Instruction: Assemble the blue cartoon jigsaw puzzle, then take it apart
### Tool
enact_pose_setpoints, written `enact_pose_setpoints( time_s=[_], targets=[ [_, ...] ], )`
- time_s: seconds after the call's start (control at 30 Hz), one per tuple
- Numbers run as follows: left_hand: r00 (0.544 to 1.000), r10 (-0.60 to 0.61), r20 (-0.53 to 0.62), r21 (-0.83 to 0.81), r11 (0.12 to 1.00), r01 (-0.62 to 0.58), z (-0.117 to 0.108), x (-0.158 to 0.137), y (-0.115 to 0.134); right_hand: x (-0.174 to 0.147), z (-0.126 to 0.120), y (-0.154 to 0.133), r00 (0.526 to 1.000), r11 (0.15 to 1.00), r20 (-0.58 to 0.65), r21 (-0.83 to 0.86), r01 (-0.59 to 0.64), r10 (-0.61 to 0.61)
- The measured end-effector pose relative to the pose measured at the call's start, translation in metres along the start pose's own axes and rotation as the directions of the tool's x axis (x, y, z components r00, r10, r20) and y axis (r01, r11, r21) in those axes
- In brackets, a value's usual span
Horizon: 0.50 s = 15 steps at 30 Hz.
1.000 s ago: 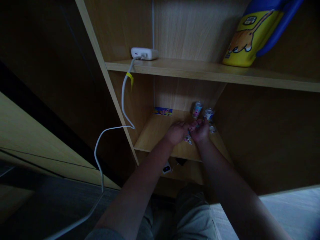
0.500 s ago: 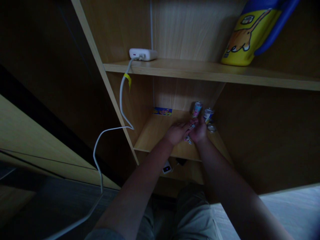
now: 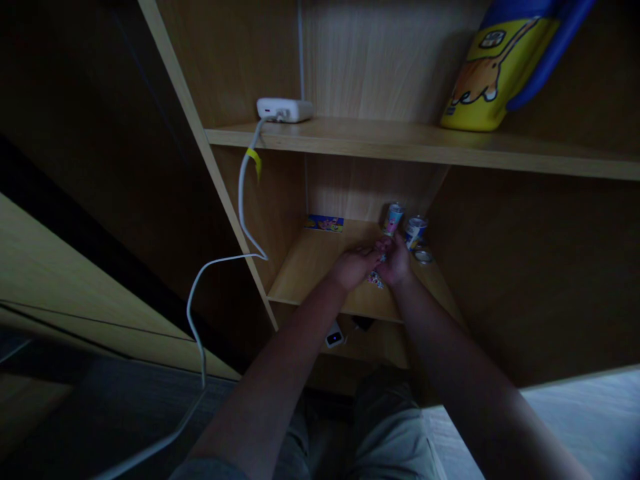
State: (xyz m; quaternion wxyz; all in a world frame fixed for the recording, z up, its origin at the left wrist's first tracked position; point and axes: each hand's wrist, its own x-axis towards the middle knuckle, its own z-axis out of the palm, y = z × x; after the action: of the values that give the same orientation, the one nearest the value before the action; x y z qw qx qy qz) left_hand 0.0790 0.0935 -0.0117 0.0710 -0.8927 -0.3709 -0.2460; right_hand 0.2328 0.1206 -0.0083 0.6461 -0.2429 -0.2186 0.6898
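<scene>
My left hand (image 3: 353,267) and my right hand (image 3: 397,263) meet over the lower shelf, fingers curled towards each other. Between them show small, light, multicoloured pieces (image 3: 383,257) that look like jigsaw pieces; the fingers partly hide them. A small heap of similar pieces (image 3: 375,279) lies on the shelf just below the hands. Behind my right hand stands a small pink-and-blue printed can (image 3: 393,219). Beside it is a blue-and-white can (image 3: 415,232), with a round metal lid (image 3: 423,256) in front.
A colourful printed card (image 3: 325,223) lies at the back left of the lower shelf (image 3: 305,273). Above, a white power bank (image 3: 285,110) trails a white cable (image 3: 242,193). A yellow-and-blue bottle (image 3: 480,80) stands on the upper shelf. A white device (image 3: 334,335) sits below.
My right hand has shifted slightly left, closer to my left hand, and its fingers cover more of the pieces. The blue-and-white can shows more fully. Cans and heap stay put.
</scene>
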Motion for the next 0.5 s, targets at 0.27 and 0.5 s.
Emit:
enact_pose_setpoints(
  time_s=[0.27, 0.5],
  targets=[
    [0.999, -0.027, -0.047, -0.008, 1.0, 0.027, 0.0011, -0.0016, -0.0013, -0.004, 0.0, 0.0004, 0.992, 0.999, 0.122, -0.033, -0.016, 0.02],
    [0.989, -0.144, -0.023, -0.008, 0.99, 0.144, -0.0023, -0.0008, 0.0016, -0.0033, -0.002, 0.0012, 0.983, 0.997, 0.185, -0.081, 0.016, -0.001]
  ],
)
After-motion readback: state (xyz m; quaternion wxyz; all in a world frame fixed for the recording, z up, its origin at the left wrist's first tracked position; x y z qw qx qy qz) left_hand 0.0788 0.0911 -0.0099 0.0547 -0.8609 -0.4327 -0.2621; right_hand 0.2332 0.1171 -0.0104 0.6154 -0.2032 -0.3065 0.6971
